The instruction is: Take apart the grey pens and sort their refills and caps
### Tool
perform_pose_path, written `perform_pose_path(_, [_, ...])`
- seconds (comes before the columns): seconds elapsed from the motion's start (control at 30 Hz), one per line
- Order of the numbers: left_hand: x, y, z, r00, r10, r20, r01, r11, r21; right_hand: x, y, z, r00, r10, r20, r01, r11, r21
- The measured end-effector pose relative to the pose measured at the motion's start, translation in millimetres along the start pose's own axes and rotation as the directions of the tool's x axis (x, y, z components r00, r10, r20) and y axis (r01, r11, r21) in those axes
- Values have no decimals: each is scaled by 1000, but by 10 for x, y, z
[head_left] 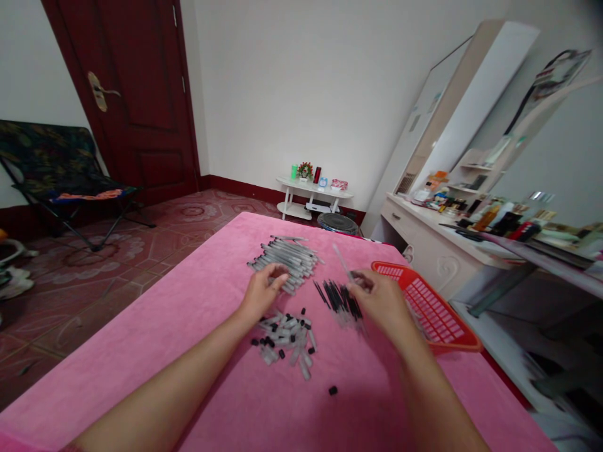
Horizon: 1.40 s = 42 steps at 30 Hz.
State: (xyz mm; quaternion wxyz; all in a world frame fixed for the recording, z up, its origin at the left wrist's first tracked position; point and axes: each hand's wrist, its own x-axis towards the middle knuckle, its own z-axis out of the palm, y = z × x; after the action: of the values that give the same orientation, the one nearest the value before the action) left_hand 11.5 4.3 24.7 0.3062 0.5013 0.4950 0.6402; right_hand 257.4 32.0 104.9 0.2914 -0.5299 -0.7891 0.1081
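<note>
My right hand (pixel 377 295) pinches a clear pen barrel (pixel 343 260), which slants up and to the left from the fingers. Below it lies a bunch of black-filled pen refills (pixel 340 298), partly hidden by that hand. My left hand (pixel 264 290) is at the near left edge of a stack of greyish clear pen barrels (pixel 287 254), thumb and forefinger a little apart, with nothing visible between them. Nearer to me is a loose heap of clear pen caps (pixel 291 339) mixed with small black plugs. One black plug (pixel 333 390) lies apart on the pink cloth.
A red plastic basket (pixel 438 307) stands at the right edge of the pink-covered table (pixel 211 351), partly behind my right forearm. Beyond are a white dressing table (pixel 433 232) with bottles, a small white stand (pixel 311 185), and a folding chair (pixel 61 163) by the door.
</note>
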Motion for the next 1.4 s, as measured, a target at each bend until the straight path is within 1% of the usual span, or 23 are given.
perform_pose_path(0.03, [59,-64,-90,999,39,3,-39,994,98,34,107,-109,996,47,-77,-52,997,-62])
perform_pose_path(0.13, [180,-230,-315,992,120,48,-128,962,240,84,445,-393,963,178,-200,-226,942,-249])
perform_pose_path(0.2, [211,-302,-397,973,169,154,-217,899,380,83,650,-511,939,277,-202,-333,879,-341])
perform_pose_path(0.23, [215,-327,-417,961,188,203,-260,865,428,78,734,-545,934,310,-180,-357,852,-384])
perform_pose_path(0.33, [210,-378,-429,932,233,278,-346,802,487,66,860,-565,935,323,-148,-354,818,-453])
perform_pose_path(0.4, [207,-399,-429,924,251,289,-369,783,501,72,822,-523,944,285,-164,-328,842,-428])
perform_pose_path(0.47, [208,-399,-431,917,256,306,-387,754,531,89,697,-439,960,235,-150,-274,895,-353])
perform_pose_path(0.53, [203,-362,-420,907,262,329,-413,703,579,101,517,-303,980,172,-99,-191,951,-242])
perform_pose_path(0.6, [181,-281,-379,889,281,361,-454,639,620,87,313,-107,994,100,-52,-105,988,-116])
perform_pose_path(0.67, [132,-165,-301,858,306,413,-512,582,632,33,113,135,1000,1,26,-1,1000,18])
perform_pose_path(0.73, [58,-38,-198,814,321,484,-577,539,614,-59,-59,381,991,-97,95,86,989,118])
perform_pose_path(0.77, [18,21,-147,788,318,527,-610,517,600,-112,-129,489,982,-136,128,116,982,150])
perform_pose_path(0.83, [-59,117,-57,756,328,566,-649,483,588,-207,-230,652,967,-190,169,154,967,201])
perform_pose_path(0.93, [-134,191,19,710,338,617,-698,452,556,-270,-290,759,962,-170,214,120,966,227])
perform_pose_path(0.97, [-147,200,29,694,349,630,-715,440,543,-268,-293,768,965,-134,226,75,965,250])
perform_pose_path(1.03, [-159,203,34,656,388,648,-752,411,515,-247,-295,765,953,-33,302,-83,929,362])
perform_pose_path(1.07, [-161,200,31,639,409,652,-768,397,503,-236,-297,759,927,12,375,-189,879,438])
perform_pose_path(1.13, [-163,191,18,615,439,655,-788,374,489,-226,-308,745,837,59,544,-405,735,544])
perform_pose_path(1.17, [-163,188,8,611,441,657,-791,363,492,-228,-315,740,793,60,607,-482,671,564])
perform_pose_path(1.2, [-163,186,-2,611,434,662,-792,353,499,-233,-321,735,762,49,646,-525,631,572])
perform_pose_path(1.23, [-163,186,-13,609,420,672,-793,341,505,-239,-324,732,751,29,660,-532,618,579])
perform_pose_path(1.3, [-162,190,-32,606,383,697,-795,322,515,-246,-319,729,775,-31,632,-457,663,593])
perform_pose_path(1.4, [-157,203,-47,605,328,725,-793,332,512,-236,-294,721,848,-149,508,-184,817,546])
